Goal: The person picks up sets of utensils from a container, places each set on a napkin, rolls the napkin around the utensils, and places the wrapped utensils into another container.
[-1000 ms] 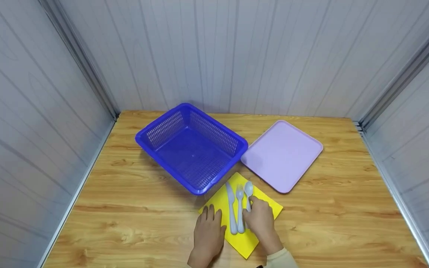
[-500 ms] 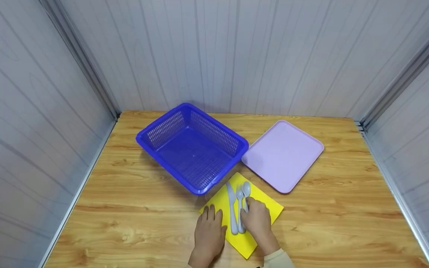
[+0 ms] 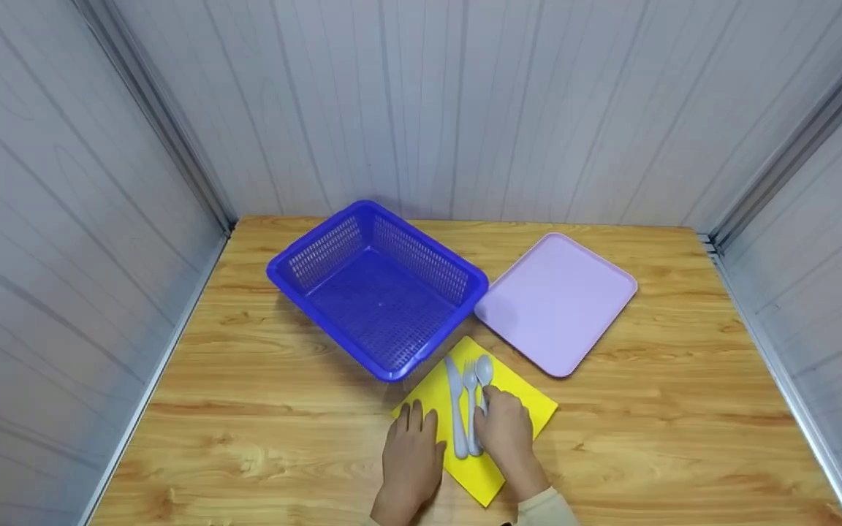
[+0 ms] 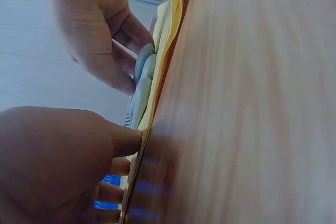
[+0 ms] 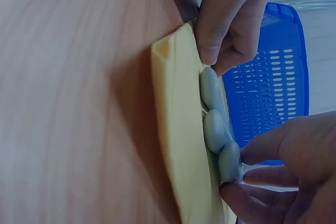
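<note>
A folded yellow napkin lies cornerwise in front of me in the head view. On it a pale grey knife, fork and spoon lie side by side, left to right. My right hand pinches the spoon's handle between thumb and fingers, hiding its lower part. The right wrist view shows the rounded handle ends, the spoon's at my fingertips and close against the fork's. My left hand rests on the napkin's left side, fingers extended, thumb near the knife.
A blue perforated basket stands behind the napkin, to the left. A pink square tray lies behind it on the right, close to the basket's corner. The wooden table is enclosed by pale panels at the back and sides.
My right hand has shifted slightly left, bringing the spoon closer alongside the fork; over the last half second it barely moves. My left hand stays in place on the napkin.
</note>
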`<move>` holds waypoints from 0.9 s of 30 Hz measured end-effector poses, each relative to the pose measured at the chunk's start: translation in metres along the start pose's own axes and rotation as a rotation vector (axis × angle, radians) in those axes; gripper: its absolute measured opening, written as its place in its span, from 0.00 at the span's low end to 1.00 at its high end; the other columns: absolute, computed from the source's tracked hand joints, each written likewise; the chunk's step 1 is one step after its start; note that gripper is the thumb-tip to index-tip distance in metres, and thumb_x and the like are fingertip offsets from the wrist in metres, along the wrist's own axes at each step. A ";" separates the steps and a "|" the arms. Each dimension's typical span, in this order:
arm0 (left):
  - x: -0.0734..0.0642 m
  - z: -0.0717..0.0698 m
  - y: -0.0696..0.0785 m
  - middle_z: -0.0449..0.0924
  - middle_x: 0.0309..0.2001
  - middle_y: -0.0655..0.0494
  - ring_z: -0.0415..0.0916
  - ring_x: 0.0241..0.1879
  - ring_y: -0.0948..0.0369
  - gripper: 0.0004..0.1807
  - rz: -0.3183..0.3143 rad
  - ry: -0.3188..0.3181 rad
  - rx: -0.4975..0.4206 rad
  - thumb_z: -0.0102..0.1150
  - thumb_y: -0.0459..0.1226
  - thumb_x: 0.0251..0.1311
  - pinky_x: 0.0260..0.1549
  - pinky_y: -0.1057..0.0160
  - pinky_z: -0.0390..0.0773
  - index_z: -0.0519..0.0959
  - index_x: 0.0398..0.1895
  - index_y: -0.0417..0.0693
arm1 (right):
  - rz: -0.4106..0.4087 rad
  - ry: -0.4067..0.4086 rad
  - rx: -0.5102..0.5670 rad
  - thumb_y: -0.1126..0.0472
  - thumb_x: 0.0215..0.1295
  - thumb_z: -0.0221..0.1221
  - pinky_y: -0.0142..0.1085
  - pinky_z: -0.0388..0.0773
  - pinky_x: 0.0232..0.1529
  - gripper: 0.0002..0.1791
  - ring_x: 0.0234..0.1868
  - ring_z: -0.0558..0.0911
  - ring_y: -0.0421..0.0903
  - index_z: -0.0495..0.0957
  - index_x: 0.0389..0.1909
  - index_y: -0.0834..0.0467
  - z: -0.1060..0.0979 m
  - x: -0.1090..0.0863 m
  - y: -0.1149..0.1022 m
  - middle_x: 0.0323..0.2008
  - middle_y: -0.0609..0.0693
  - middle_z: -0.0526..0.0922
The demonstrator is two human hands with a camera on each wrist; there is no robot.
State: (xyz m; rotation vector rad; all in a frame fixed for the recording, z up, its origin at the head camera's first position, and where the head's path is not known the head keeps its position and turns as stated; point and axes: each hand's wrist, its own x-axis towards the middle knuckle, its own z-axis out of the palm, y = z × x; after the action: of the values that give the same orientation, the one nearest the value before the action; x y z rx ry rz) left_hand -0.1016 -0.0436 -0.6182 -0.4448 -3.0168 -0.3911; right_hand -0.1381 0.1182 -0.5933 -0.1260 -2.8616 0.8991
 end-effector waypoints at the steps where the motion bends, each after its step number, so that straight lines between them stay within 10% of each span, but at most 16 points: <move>1: 0.000 0.000 0.000 0.65 0.63 0.37 0.62 0.64 0.41 0.26 -0.004 -0.008 -0.006 0.64 0.45 0.61 0.60 0.47 0.66 0.70 0.58 0.42 | -0.006 0.000 -0.007 0.68 0.55 0.65 0.43 0.81 0.27 0.15 0.28 0.82 0.49 0.83 0.44 0.68 0.000 0.000 -0.001 0.31 0.57 0.83; 19: 0.005 0.000 -0.001 0.65 0.63 0.38 0.63 0.63 0.42 0.27 -0.014 -0.010 0.006 0.64 0.45 0.61 0.59 0.47 0.67 0.70 0.59 0.42 | -0.031 0.026 -0.033 0.64 0.57 0.65 0.41 0.77 0.20 0.12 0.21 0.77 0.44 0.83 0.41 0.66 -0.002 -0.002 0.002 0.26 0.54 0.81; 27: 0.002 -0.004 0.001 0.67 0.62 0.36 0.64 0.62 0.41 0.27 -0.029 0.006 -0.032 0.67 0.45 0.58 0.56 0.46 0.70 0.72 0.57 0.41 | -0.033 -0.084 -0.085 0.57 0.57 0.67 0.49 0.81 0.29 0.21 0.33 0.83 0.55 0.80 0.48 0.67 -0.014 -0.015 0.008 0.36 0.59 0.83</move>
State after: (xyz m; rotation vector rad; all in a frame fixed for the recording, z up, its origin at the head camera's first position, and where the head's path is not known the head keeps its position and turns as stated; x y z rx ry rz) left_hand -0.1037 -0.0433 -0.6143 -0.4017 -3.0181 -0.4423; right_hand -0.1212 0.1311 -0.5885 -0.0511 -2.9715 0.7953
